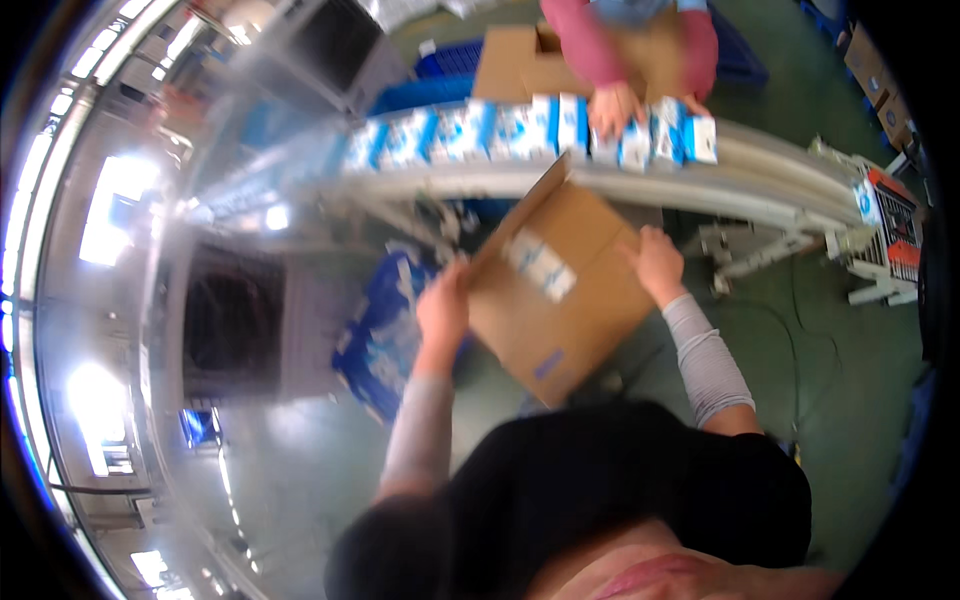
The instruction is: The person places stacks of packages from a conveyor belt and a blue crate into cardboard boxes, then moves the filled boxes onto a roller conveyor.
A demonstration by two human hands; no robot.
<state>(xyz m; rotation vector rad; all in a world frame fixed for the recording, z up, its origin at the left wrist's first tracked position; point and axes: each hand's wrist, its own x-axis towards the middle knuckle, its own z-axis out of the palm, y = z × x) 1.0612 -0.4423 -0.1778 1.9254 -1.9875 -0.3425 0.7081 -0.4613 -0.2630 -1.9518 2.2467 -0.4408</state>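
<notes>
A brown cardboard box (570, 290) is held up in front of my body, tilted, with a flap (520, 215) standing out along its upper left edge. A white label and a small blue mark show on the side toward me. My left hand (445, 303) grips the box at its left edge. On the opposite side my right hand (655, 265) is closed on the upper right edge. Just beyond the box, a row of small blue and white cartons (465, 132) stands on a conveyor (770, 205). What the box holds, if anything, is hidden.
Across the conveyor a person's hand (615, 108) touches the cartons, with another cardboard box (510, 65) beside that person. A blue bin (375, 335) holding pale items stands left of my box. At the right is an orange and white rack (890, 215); cables lie on the floor.
</notes>
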